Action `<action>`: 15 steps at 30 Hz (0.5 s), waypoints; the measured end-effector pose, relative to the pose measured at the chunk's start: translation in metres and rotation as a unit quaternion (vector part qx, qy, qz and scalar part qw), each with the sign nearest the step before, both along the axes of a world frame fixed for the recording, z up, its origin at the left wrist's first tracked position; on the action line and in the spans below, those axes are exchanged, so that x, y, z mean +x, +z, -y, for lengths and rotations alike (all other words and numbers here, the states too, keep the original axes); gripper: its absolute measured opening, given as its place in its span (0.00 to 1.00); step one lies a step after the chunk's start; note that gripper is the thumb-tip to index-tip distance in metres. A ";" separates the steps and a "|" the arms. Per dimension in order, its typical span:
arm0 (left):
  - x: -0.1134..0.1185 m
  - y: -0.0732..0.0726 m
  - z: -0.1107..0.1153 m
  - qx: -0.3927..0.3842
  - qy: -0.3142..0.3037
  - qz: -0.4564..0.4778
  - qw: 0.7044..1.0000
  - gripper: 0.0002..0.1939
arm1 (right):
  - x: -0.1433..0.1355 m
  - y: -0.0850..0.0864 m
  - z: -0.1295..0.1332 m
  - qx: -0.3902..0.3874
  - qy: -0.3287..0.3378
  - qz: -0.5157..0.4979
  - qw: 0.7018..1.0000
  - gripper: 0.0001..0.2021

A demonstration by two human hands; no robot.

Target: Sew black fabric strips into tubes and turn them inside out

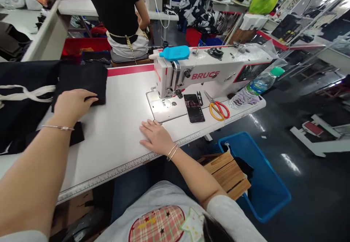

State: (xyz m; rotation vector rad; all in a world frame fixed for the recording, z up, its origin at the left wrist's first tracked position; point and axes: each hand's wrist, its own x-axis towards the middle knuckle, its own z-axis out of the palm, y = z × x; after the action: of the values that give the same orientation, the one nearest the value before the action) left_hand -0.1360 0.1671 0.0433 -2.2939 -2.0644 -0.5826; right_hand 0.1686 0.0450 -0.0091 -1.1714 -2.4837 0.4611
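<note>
My left hand (71, 105) is at a folded piece of black fabric (82, 76) on the left of the sewing table (120, 114). Its fingers are bent together at the fabric's near edge, pinching it. Beside and under it lies more black fabric (24, 121), with a white drawstring (27, 93) across it. My right hand (157, 137) rests flat on the white tabletop, fingers stretched out and holding nothing. Just beyond its fingertips is the metal needle plate (161, 107) of the sewing machine (213, 65).
A phone (194, 108), small black thread snips (199, 98), scissors (218, 110) and a water bottle (254, 88) lie or stand on the right. A blue bin (262, 183) and wooden stool (226, 172) are below. A person in black (115, 8) sits beyond the table.
</note>
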 end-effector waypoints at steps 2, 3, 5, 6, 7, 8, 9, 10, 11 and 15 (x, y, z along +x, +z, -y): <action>0.000 -0.002 0.000 -0.015 0.029 -0.053 0.998 0.29 | 0.002 -0.005 0.000 0.012 0.005 -0.004 1.000 0.26; 0.000 -0.004 0.001 -0.023 0.037 -0.074 0.996 0.28 | 0.003 -0.007 0.000 0.017 0.007 -0.005 1.000 0.26; 0.000 -0.006 0.002 -0.035 0.047 -0.106 0.993 0.25 | 0.004 -0.010 0.001 0.025 0.013 -0.008 1.000 0.26; 0.001 -0.007 0.003 -0.040 0.050 -0.118 0.991 0.22 | 0.004 -0.011 0.001 0.026 0.015 -0.010 0.999 0.27; 0.002 -0.008 0.005 -0.042 0.053 -0.128 0.989 0.21 | 0.005 -0.012 0.000 0.027 0.017 -0.012 0.999 0.27; 0.004 -0.008 0.006 -0.043 0.057 -0.136 0.988 0.19 | 0.005 -0.012 0.000 0.027 0.018 -0.014 0.999 0.27; 0.006 -0.008 0.007 -0.042 0.061 -0.141 0.987 0.19 | 0.005 -0.013 0.000 0.027 0.019 -0.016 0.999 0.27; 0.008 -0.008 0.009 -0.041 0.066 -0.142 0.987 0.18 | 0.005 -0.014 0.000 0.028 0.019 -0.017 0.999 0.27; 0.011 -0.007 0.010 -0.043 0.074 -0.139 0.987 0.18 | 0.006 -0.014 -0.001 0.027 0.018 -0.019 0.999 0.26; 0.019 0.001 0.010 -0.056 0.111 -0.095 0.988 0.21 | 0.006 -0.014 -0.001 0.013 0.014 -0.026 0.999 0.25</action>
State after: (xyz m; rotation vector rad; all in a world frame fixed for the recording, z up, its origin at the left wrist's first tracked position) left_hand -0.1174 0.1576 0.0439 -2.0372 -2.2668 -0.2362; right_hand 0.1743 0.0457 -0.0227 -1.1001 -2.4572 0.4592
